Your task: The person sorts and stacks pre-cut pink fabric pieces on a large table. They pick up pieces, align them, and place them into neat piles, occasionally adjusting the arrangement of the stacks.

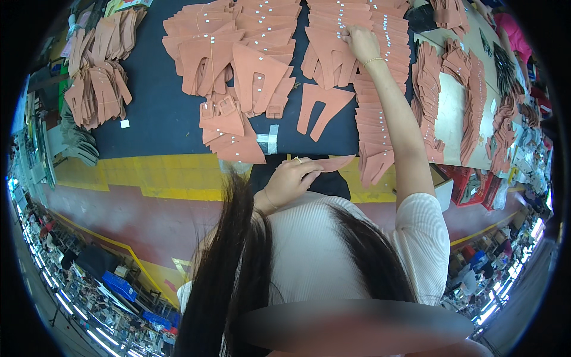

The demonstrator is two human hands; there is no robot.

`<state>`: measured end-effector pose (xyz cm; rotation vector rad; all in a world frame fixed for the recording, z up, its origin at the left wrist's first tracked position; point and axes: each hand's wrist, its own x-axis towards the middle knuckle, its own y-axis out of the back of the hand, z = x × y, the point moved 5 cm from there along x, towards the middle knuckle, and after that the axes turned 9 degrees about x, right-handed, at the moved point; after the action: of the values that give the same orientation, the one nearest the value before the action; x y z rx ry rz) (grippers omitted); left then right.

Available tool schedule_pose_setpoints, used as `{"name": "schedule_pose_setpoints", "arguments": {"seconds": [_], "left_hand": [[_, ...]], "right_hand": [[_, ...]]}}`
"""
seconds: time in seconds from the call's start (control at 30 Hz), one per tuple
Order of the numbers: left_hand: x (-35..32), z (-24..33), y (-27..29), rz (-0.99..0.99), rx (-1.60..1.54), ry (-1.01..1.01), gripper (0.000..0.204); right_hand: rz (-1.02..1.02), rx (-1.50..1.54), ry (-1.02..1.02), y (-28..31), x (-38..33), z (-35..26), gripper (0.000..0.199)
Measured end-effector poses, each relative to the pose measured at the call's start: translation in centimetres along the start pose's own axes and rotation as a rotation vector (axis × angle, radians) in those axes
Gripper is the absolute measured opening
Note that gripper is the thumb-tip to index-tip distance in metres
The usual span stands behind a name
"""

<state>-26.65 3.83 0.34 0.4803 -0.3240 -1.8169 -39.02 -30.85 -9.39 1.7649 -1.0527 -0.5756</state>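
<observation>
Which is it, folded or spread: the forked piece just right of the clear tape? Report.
Spread: the forked piece lies flat on the dark table, no fold showing.

Bright, even light covers the table [148,101], while tube lights [64,303] glare near the bent, dark-edged fisheye rim.

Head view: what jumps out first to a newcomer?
The overlapping rows of salmon-coloured cut pieces across the dark tabletop. Then the hands: the right hand stretched out to the rows near the top, the left hand holding a single piece close to the body. A yellow band shows beyond the table's near edge.
</observation>
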Motion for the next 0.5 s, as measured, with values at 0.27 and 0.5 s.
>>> {"name": "schedule_pose_setpoints", "arguments": {"seconds": [0.27, 0.5], "left_hand": [[0.2, -0.4, 0.5, 0.017, -0.049, 0.018, 0.015], [0.6, -0.4, 1.2, 0.013, -0.027, 0.008, 0.016]], "right_hand": [[0.05, 0.001, 0.186, -1.1, -3.8, -5.0, 0.013], [-0.044, 0.402, 0.186, -4.8, -5.0, -14.2, 0.018]]}}
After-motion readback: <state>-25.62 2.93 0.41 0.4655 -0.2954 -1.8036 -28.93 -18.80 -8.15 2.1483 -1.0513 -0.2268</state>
